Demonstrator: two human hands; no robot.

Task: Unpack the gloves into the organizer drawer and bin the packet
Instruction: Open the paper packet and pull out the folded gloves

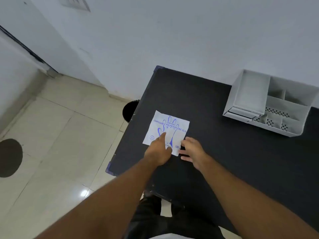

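Head view: the glove packet (pixel 166 131) lies flat near the black bench's (pixel 224 152) nine o'clock edge. The left hand (pixel 158 150) presses on it, fingers loosely extended, pinching nothing. The right hand (pixel 192 150), grip spread, touches the packet's five o'clock corner.

White walls (pixel 172 31); vent (pixel 76 3) at top. Glossy beige tile floor (pixel 60 135), light glare near table. Black table (pixel 215 144) against wall. Dark round mark (pixel 9 157) on floor, left.

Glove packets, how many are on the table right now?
1. The glove packet lies flat near the black table's left edge, with the left hand on its near part and the right hand at its near right corner. The organizer's drawer looks shut, so its contents are hidden.
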